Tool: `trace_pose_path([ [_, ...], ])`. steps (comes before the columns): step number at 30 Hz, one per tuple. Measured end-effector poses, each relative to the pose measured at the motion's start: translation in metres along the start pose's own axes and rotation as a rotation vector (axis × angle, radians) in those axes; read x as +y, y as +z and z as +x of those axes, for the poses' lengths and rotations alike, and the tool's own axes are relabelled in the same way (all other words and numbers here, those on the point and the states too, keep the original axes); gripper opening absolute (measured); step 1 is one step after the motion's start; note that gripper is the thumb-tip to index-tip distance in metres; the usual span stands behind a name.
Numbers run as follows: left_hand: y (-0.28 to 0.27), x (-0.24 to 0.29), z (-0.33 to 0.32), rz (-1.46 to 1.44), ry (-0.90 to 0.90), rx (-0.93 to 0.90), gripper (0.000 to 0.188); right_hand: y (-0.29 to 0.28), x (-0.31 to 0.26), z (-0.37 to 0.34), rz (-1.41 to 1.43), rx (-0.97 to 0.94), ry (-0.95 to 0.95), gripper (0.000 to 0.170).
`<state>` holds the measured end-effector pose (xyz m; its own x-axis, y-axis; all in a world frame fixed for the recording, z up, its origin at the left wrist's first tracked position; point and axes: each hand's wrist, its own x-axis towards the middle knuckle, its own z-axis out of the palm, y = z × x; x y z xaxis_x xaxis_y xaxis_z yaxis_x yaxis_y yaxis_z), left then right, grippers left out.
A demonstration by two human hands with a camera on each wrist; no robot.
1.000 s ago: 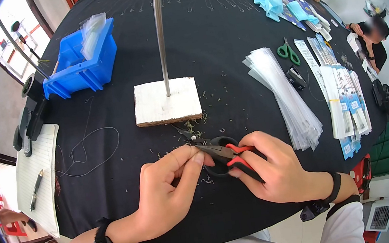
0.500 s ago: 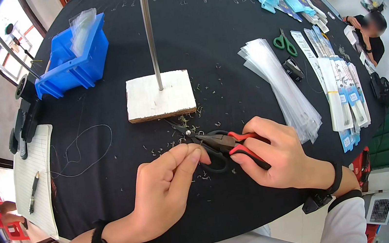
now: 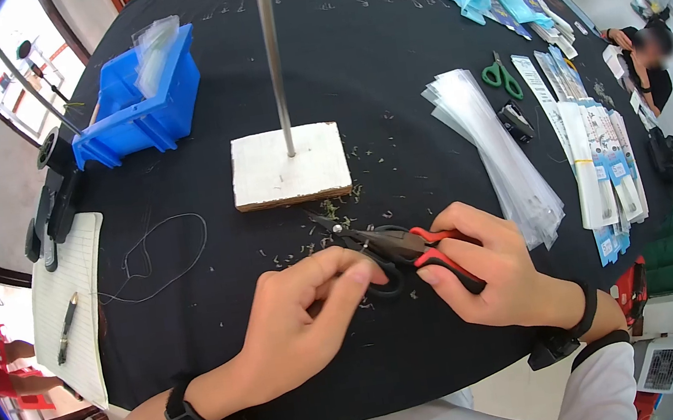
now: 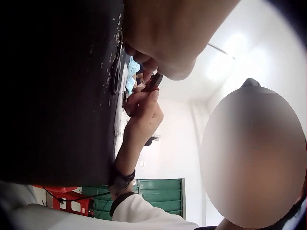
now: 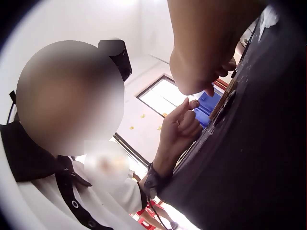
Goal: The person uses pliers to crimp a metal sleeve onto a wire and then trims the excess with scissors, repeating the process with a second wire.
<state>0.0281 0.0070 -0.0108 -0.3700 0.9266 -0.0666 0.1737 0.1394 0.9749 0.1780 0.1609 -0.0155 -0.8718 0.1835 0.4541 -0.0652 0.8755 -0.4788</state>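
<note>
In the head view my right hand (image 3: 494, 274) grips pliers (image 3: 396, 243) by their red and black handles, the jaws pointing left. My left hand (image 3: 304, 316) is just left of them, thumb and forefinger pinched together. A faint thin line runs over that forefinger; whatever else lies between the fingertips is too small to make out. Below the pliers, black scissors (image 3: 337, 229) lie on the dark cloth, partly covered by the pliers and my left fingertips. Small green and pale clippings (image 3: 340, 203) are scattered around the scissors.
A white block (image 3: 255, 174) with an upright metal rod (image 3: 273, 57) stands just ahead. Leftward are a blue bin (image 3: 138, 125), a loop of thin line (image 3: 204, 236), a notebook (image 3: 43, 308) and a pen (image 3: 68, 328). Clear sleeves (image 3: 511, 178), green scissors (image 3: 501, 78) and packets (image 3: 594, 167) lie right.
The pliers' tips have moved off my left fingertips, and my right hand has shifted a little to the right with them. My left hand keeps its pinch and has moved slightly right.
</note>
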Motion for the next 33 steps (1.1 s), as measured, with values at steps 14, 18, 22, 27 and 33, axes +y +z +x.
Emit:
trace_pose_path([
  [14,0.0004,-0.0062,0.0014,-0.076,-0.021,0.018,0.032,-0.0006,-0.0039,-0.0006,0.1,-0.029,0.099,0.017],
  [18,-0.0019,-0.0016,-0.0005,-0.104,-0.004,0.013,0.031,-0.0014,-0.0029,-0.0013,0.173,-0.047,0.129,0.017],
  [22,-0.0014,0.0,-0.0013,-0.126,0.021,-0.045,0.032,-0.0003,-0.0025,-0.0024,0.194,-0.036,0.123,0.017],
  [27,-0.0014,0.0008,0.0001,-0.232,-0.026,-0.142,0.033,-0.0002,-0.001,-0.0031,0.26,-0.039,0.136,0.017],
  [33,-0.0006,0.0012,-0.0012,-0.192,-0.003,-0.181,0.034,0.0002,-0.0005,-0.0057,0.346,-0.085,0.202,0.017],
])
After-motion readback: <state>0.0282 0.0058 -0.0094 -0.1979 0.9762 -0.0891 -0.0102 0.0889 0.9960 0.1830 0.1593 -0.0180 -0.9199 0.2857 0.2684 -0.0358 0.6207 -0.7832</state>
